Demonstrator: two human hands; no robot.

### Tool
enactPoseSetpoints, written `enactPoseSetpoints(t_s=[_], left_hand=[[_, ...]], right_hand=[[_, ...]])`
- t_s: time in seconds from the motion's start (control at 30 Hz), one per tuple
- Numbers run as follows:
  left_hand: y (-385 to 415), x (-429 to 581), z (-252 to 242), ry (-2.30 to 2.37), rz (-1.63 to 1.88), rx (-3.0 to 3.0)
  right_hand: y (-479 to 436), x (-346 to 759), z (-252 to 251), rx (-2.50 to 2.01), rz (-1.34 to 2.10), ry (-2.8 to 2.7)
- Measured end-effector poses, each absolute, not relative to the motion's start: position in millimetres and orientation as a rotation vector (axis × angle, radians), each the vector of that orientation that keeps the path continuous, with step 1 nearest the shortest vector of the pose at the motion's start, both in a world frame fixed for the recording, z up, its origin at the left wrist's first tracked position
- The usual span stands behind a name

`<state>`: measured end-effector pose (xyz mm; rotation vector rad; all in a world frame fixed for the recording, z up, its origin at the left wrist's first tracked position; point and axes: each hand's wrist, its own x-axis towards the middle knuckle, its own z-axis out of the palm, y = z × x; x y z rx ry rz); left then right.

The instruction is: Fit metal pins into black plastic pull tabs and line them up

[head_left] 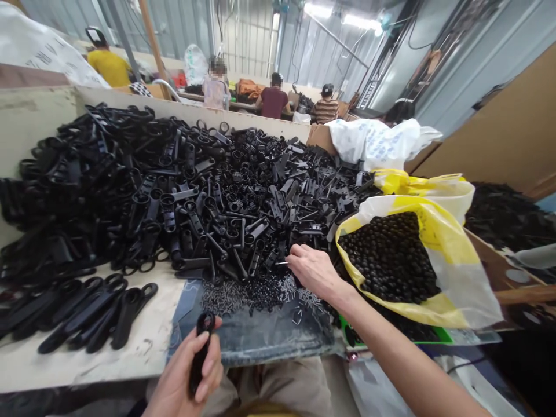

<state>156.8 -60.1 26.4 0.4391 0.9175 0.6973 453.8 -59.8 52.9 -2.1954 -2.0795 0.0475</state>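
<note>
In my left hand (191, 362), a black plastic handle part (200, 353) with a ring at its upper end is wrapped by my fingers, near the table's front edge. My right hand (310, 267) is closed over the front of the black heap, and a thin silvery rod (282, 264) sticks out from its fingertips. Whatever else those fingers cover is hidden. Small metal pins (226, 296) and tiny black pieces (263, 292) lie between my hands on a blue denim cloth (260, 336).
A large heap of black plastic parts (208, 191) fills the table's back. Longer ringed black parts (95, 313) lie in a row at left. On the right, a yellow and white bag (460, 266) holds round black pieces (386, 255) above a green tray (443, 335). Several people sit beyond.
</note>
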Motion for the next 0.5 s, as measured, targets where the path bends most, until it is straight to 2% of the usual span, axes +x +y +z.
enactPoseSetpoints(t_s=[0.27,0.33,0.4,0.5], left_hand=[[-59.3,159.6,24.2,0.844,0.577,0.343],[-66.6,168.5,27.0,0.862,0.536,0.404],[-74.2,178.2,29.6,0.895,0.551,0.505],[-79.2,185.7,27.8,0.976,0.685,0.614]], right_hand=[[-84.7,454.3,76.3,-1.968,0.308,-1.849],[-98.3,422.2,65.8,-1.851,0.465,-1.759],[-109.9,381.8,48.9,-1.489,0.899,-1.372],[-118.2,330.4,23.3,-1.324,0.961,-1.034]])
